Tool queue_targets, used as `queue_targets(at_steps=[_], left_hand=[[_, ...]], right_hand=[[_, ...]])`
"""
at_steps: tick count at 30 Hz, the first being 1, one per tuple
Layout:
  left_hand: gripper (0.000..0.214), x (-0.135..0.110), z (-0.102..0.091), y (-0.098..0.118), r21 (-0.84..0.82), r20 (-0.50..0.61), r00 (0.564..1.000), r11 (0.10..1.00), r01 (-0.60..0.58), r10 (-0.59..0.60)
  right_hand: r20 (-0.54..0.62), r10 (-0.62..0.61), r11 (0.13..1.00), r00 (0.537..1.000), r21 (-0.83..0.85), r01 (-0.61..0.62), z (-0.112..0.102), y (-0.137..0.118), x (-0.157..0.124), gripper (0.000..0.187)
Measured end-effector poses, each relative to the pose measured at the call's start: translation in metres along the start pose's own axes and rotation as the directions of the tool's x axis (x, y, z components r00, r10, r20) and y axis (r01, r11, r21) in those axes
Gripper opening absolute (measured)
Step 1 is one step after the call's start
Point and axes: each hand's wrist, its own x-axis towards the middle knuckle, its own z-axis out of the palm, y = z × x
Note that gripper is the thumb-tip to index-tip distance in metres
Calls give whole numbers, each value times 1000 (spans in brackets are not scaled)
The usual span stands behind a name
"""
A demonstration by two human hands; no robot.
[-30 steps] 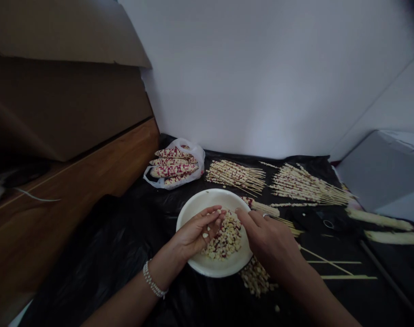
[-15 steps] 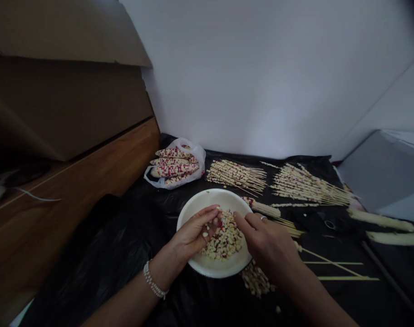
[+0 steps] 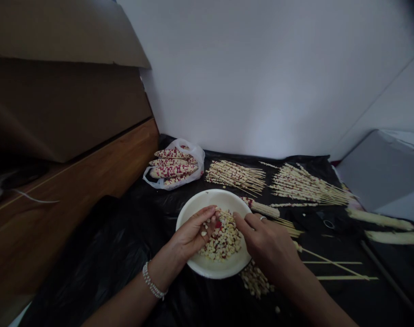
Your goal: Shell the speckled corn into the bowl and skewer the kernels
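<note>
My left hand (image 3: 197, 229) is over the white bowl (image 3: 189, 206), with thumb and forefinger pinched at a corn kernel and several loose kernels cupped in the curled fingers. Closed at the bowl's right side, my right hand (image 3: 266, 234) grips a thin wooden skewer (image 3: 332, 262). Its bare end sticks out to the right behind the hand, with a pale kernel on it close to the hand; the fingers hide the middle part. Pale and dark red corn kernels (image 3: 224, 243) lie in the bowl. More kernels (image 3: 256, 280) are heaped beside it, partly under my right wrist.
A plastic bag (image 3: 195, 152) of speckled corn cobs stands behind the bowl. Two piles of kernel-threaded skewers (image 3: 234, 175) lie at the back. A partly stripped cob (image 3: 264, 209) and bare skewers (image 3: 288, 227) lie to the right. A cardboard box (image 3: 71, 100) is at left.
The view has shifted very slightly. Both hands stay in nearly the same place, with only small finger movement at the kernels.
</note>
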Motion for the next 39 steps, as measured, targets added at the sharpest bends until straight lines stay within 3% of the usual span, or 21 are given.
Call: queue_targets(at_steps=[8,16,22,33,39], left_hand=[[19,6,-6,-4,-25,-5,1000,1000,-12,12],[15,-5,8,-5,-38,-65,998,999,5,-7],[10,-9,12,0,-21,-6,996,996,84,-84],[10,-4,5,7,-67,60,995,994,88,-84],[9,-6,7,4,-43,40,992,992,122,-121]], right_hand=[[2,-14,999,1000,-40,14,-6,-5,3,35],[-17,-10,991,1000,-131,8,-6,-16,-1,34],[-63,1,995,998,-101,-7,-1,-14,0,31],[-117,5,997,993,-72,-13,-2,-11,1,21],[-102,9,996,995,-90,-18,-3,-17,2,19]])
